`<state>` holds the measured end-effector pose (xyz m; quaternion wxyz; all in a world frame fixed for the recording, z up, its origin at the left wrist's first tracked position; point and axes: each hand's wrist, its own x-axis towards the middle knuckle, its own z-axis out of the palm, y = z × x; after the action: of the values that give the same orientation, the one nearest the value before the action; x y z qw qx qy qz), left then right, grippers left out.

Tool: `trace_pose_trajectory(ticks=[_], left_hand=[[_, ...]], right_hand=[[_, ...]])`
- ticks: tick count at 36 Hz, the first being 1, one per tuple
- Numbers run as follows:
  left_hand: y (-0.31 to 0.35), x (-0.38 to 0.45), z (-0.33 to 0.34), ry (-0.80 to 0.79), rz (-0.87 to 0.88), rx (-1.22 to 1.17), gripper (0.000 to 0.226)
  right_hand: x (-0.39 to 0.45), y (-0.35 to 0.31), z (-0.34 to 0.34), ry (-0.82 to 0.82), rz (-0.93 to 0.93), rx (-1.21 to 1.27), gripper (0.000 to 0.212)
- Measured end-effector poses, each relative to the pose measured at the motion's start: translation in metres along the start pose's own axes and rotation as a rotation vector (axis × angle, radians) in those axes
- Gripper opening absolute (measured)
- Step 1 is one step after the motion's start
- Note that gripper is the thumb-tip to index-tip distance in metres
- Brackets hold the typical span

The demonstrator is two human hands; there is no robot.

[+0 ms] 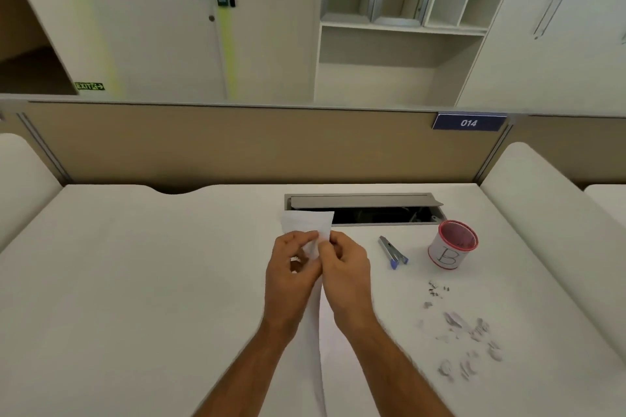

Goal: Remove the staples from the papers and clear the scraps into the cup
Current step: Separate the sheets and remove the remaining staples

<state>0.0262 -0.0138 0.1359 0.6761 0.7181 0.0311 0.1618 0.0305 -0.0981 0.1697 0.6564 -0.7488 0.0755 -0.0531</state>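
White papers are held up over the middle of the white desk. My left hand and my right hand both pinch them near the top edge, fingertips close together. A staple remover with a grey body and blue end lies on the desk to the right of my hands. Further right stands a white cup with a red rim and a letter B on its side. Several pulled staples and torn paper scraps lie scattered on the desk in front of the cup.
An open cable hatch with a raised grey lid sits in the desk just behind the papers. A tan partition with a blue 014 plate closes the desk's far side. White rounded dividers stand at the left and right edges.
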Motion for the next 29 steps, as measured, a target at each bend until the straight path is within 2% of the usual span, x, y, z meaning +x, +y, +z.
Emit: trace_pose_trajectory(ticks=[3, 5, 10, 15, 19, 25, 29], left_hand=[[0.008, 0.001, -0.003, 0.023, 0.041, 0.034, 0.025], [0.018, 0.005, -0.008, 0.034, 0.102, 0.08, 0.027], [0.047, 0.022, -0.024, -0.021, 0.272, 0.157, 0.038], [0.066, 0.032, -0.031, -0.075, 0.3, 0.2, 0.024], [0.073, 0.033, -0.03, -0.054, 0.303, 0.201, 0.015], [0.072, 0.03, -0.026, -0.053, 0.299, 0.19, 0.015], [0.061, 0.029, -0.024, -0.077, 0.348, 0.247, 0.032]], right_hand=[[0.002, -0.011, -0.013, 0.004, 0.035, 0.0, 0.016], [0.001, -0.017, -0.022, -0.021, 0.031, 0.027, 0.025], [-0.004, -0.03, -0.039, -0.125, 0.025, 0.091, 0.022], [-0.007, -0.039, -0.05, -0.212, 0.012, 0.195, 0.022], [-0.01, -0.044, -0.052, -0.202, -0.004, 0.202, 0.017], [-0.008, -0.048, -0.045, -0.137, -0.042, 0.13, 0.018], [-0.003, -0.043, -0.04, -0.054, -0.043, 0.09, 0.019]])
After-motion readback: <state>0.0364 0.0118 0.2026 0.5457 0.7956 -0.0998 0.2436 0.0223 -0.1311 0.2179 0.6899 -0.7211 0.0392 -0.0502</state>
